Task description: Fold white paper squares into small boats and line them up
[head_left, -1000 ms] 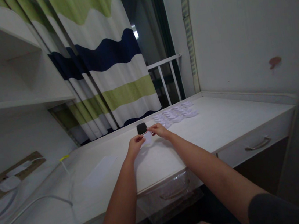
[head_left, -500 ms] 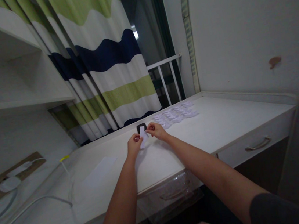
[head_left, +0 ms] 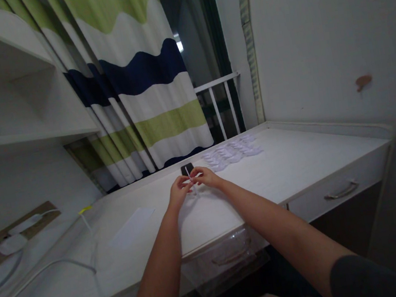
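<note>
Between my hands, just above the desk (head_left: 214, 215), a narrow strip of white paper (head_left: 187, 170) stands almost edge-on. My left hand (head_left: 179, 190) pinches it from the left, fingertips closed. From the right, my right hand (head_left: 205, 176) closes its fingertips on the same strip, so the two hands meet at its middle. Behind them lies a flat black object (head_left: 186, 168), partly covered by the strip and fingers; its kind is unclear. Several folded white paper pieces (head_left: 233, 152) lie in rows to the right of it, near the back edge.
Flat white paper sheets (head_left: 133, 225) lie on the desk at left. A white cable (head_left: 55, 264) runs over the left side, near a power socket (head_left: 16, 233). A curtain (head_left: 145, 87) hangs behind, and a shelf (head_left: 26, 135) juts out at upper left.
The paper was turned upright with its broad face showing half a second ago; now it is narrow and edge-on. My right hand has come left onto it, and both hands now touch.
</note>
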Demonstrator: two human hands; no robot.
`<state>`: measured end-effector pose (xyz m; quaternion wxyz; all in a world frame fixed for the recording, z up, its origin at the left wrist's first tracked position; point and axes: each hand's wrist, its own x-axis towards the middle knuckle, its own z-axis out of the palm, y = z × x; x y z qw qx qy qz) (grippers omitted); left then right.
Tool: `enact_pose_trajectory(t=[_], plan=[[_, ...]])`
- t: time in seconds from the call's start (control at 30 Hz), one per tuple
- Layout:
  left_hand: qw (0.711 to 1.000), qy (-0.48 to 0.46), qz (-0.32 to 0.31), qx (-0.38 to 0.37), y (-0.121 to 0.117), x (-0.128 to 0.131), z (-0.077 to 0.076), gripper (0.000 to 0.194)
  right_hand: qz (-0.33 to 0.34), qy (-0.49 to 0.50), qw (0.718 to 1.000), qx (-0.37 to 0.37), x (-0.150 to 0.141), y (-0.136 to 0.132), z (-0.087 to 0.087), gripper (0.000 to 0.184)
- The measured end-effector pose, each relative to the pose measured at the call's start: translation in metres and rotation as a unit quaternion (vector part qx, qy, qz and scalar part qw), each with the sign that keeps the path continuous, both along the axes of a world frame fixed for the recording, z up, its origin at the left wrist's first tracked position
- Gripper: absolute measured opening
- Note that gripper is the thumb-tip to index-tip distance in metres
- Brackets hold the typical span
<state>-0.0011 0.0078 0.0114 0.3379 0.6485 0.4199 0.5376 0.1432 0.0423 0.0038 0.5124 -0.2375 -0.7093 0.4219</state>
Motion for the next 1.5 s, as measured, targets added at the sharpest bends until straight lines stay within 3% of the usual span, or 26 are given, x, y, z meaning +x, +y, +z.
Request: enact_pose_trajectory(t=[0.53, 0.8, 1.2, 1.5], plan=[[0.999, -0.006, 0.017, -0.04, -0.007, 0.001, 0.003, 0.038, 0.006, 0.0, 0.999, -0.035, -0.002, 0.004, 0.0, 0.022], [0.999, 0.028, 0.013, -0.023, -0.002, 0.001, -0.003, 0.053, -0.085, -0.064, 0.993, 0.056, -0.006, 0.007, -0.008, 0.025], [0.999, 0.03, -0.034, 0.007, -0.004, 0.005, -0.003, 0.034, -0.141, -0.129, 0.977, 0.1, -0.003, 0.003, -0.006, 0.018], [0.999, -0.003, 0.029, 0.018, 0.003, 0.002, -0.004, 0.021, -0.129, -0.109, 0.982, 0.08, -0.006, 0.002, -0.003, 0.027]])
